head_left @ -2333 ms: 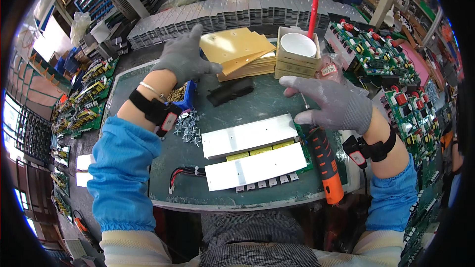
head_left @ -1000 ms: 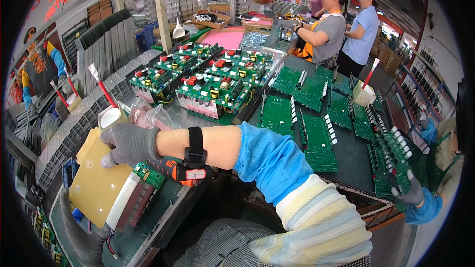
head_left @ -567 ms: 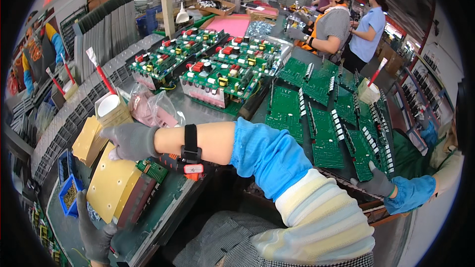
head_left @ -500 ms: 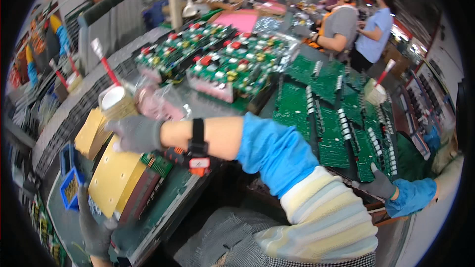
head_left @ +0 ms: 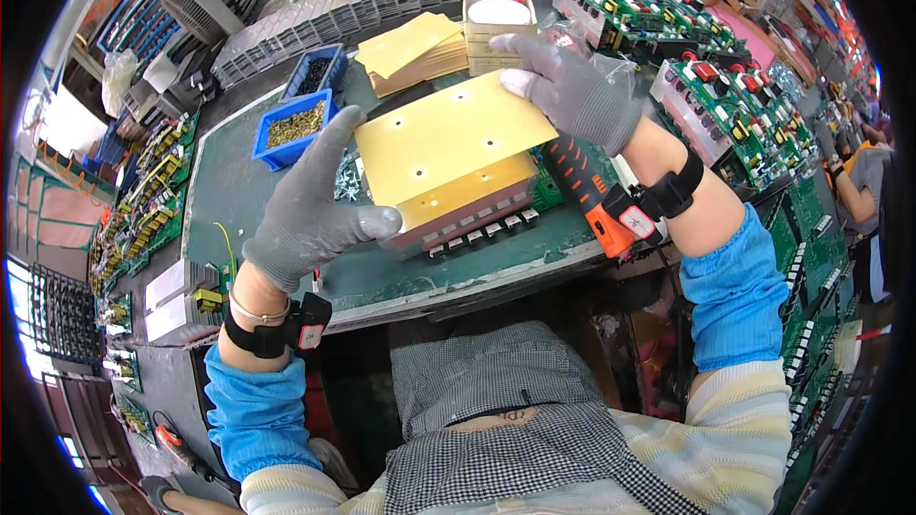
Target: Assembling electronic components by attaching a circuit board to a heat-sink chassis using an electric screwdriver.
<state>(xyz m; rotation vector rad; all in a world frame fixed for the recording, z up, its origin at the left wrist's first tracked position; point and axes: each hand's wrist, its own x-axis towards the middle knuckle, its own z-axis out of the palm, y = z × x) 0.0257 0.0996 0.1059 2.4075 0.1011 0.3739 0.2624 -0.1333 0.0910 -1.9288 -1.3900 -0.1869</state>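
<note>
Between my two grey-gloved hands is a flat yellow sheet (head_left: 444,138) with several small holes. My left hand (head_left: 310,205) spans the sheet's left edge, its index finger by the far corner and its thumb by the near corner. At the far right corner my right hand (head_left: 577,91) has its thumb on the sheet and its other fingers stretched beyond it. Directly below lies a second yellow sheet (head_left: 468,189), partly covered, on a brownish block (head_left: 468,222) with a row of small components along its front. The undersides of both hands are hidden.
An orange-and-black power screwdriver (head_left: 592,195) lies under my right wrist. Behind are a stack of yellow sheets (head_left: 415,48), a white-topped pot (head_left: 499,19) and blue bins, one with brass-coloured small parts (head_left: 296,126). Populated green circuit boards (head_left: 735,119) stand at right.
My view has swung left, bringing the bench and both hands to the middle. Both hands stay at the edges of the yellow sheet.
</note>
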